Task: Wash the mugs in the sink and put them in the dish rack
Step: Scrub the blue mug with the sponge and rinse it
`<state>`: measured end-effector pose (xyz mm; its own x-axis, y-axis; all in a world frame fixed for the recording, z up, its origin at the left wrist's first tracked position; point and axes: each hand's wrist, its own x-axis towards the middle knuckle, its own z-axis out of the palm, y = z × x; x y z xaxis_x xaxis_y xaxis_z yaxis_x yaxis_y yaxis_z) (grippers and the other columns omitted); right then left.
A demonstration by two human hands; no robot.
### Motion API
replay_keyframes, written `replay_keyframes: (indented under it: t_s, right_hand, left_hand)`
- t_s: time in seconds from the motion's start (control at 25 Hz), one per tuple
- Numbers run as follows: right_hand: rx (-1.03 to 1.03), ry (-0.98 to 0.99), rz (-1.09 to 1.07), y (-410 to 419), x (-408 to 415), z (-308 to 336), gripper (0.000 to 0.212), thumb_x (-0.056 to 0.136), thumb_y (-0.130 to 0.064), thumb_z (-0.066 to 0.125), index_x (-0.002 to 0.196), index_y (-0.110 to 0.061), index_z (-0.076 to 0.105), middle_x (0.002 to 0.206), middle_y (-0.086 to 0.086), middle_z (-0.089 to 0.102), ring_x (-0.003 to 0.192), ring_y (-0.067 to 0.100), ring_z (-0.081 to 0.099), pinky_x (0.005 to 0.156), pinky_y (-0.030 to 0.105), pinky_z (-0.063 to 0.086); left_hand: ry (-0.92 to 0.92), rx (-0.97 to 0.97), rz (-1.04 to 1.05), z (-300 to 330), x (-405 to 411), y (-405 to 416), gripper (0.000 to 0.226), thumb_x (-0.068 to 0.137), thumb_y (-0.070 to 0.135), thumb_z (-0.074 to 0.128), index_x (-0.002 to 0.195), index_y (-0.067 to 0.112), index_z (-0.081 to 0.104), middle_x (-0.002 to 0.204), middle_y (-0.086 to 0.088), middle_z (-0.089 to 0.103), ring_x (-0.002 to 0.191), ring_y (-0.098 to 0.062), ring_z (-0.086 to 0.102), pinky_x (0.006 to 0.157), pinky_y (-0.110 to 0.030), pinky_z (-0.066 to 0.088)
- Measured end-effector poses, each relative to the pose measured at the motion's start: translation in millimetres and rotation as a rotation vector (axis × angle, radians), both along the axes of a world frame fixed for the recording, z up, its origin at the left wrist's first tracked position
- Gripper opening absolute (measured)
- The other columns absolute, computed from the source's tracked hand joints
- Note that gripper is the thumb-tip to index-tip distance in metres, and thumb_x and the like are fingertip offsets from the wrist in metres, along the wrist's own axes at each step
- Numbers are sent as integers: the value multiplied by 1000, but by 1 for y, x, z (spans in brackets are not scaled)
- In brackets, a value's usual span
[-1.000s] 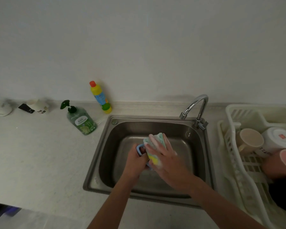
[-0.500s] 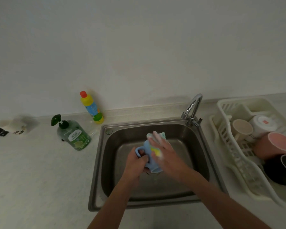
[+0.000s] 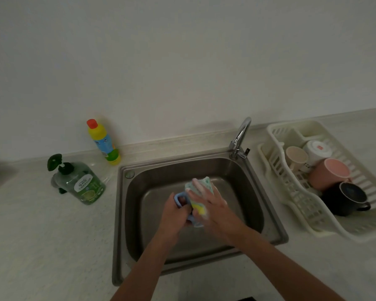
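Observation:
Over the steel sink point(image 3: 269, 213), my left hand point(image 3: 174, 216) grips a light blue mug point(image 3: 179, 197) by its handle side. My right hand point(image 3: 213, 205) presses a green and yellow sponge point(image 3: 201, 208) against the mug, covering most of it. To the right, the white dish rack point(image 3: 291, 205) holds a beige mug point(image 3: 295, 156), a white mug point(image 3: 317, 152), a pink mug point(image 3: 330, 172) and a black mug point(image 3: 347, 197), all lying on their sides.
The faucet point(image 3: 240, 137) stands at the sink's back right corner, no water visible. A green soap pump bottle point(image 3: 78, 181) and a yellow cleaner bottle point(image 3: 103, 142) stand on the counter left of the sink. The wall runs right behind.
The view has swung to the right and tilted, so the rack shows more fully. My hands stay together over the sink, the sponge shifting slightly on the mug.

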<state>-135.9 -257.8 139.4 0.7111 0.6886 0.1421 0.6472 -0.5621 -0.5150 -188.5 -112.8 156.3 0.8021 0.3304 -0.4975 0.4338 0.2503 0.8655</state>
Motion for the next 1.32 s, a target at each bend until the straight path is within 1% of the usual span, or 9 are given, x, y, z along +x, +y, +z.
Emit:
replay_keyframes:
  t_s: [0.16,0.28,0.4,0.64,0.8,0.88,1.12,1.28,1.32]
  right_hand:
    - [308,583,-113,-20,10,11,61,93,-67,44,148,-55,21,163,-13,17,146,4,24,116,33,33]
    - [111,406,-23,-13,-1,14,64,97,-54,46,154,-35,25,162,-17,7,145,-9,3,119,18,12]
    - [-66,121,46,-4,13,17,63,93,-59,30,152,-36,29,160,-19,7,150,8,1,122,32,11]
    - [270,703,-67,-33,30,25,62,97,-56,38,154,-35,21,163,-12,16,147,3,19,114,17,27]
    - [50,285,137,-28,15,23,53,103,-42,41,151,-41,19,159,-22,-1,148,0,-4,121,22,5]
    - [50,107,147,-25,25,24,51,102,-49,36,148,-54,14,159,-28,-1,151,6,1,123,33,11]
    - [241,490,68,-56,34,14,57,99,-51,43,149,-56,15,162,-24,5,149,-3,5,122,42,22]
    - [-29,-123,161,-42,7,6,59,96,-51,36,152,-36,25,163,-12,10,151,21,4,117,46,20]
    - [-30,-73,158,-39,11,12,61,96,-55,33,153,-34,26,163,-12,9,151,22,5,118,43,18]
  left_hand:
    - [4,-78,62,-6,-4,12,25,92,-5,52,115,6,57,105,-22,69,90,-37,71,69,-47,61]
    - [12,-30,101,-6,0,10,24,91,-4,55,112,10,58,105,-22,69,90,-37,71,76,-53,60]
    - [2,-1,45,2,2,-9,24,89,-4,59,109,10,59,99,-20,70,86,-36,72,74,-58,59]
    - [10,-110,172,7,-1,-13,21,95,-5,49,113,4,56,100,-22,69,77,-29,72,60,-40,60]
    - [-2,-9,167,6,7,-19,24,91,-7,52,110,6,60,100,-22,69,82,-31,72,68,-46,61]
    - [5,56,110,10,9,-31,25,90,-7,54,106,12,60,96,-17,70,83,-31,71,73,-50,61]
    - [16,-42,176,11,5,-32,19,96,-3,50,111,4,58,99,-22,70,82,-32,72,73,-49,61]
    - [22,40,112,12,7,-44,25,91,-6,50,111,8,58,91,-16,70,73,-27,69,70,-47,61]
    - [16,32,89,14,5,-46,27,90,-7,50,112,8,57,91,-15,69,73,-25,68,66,-43,61]
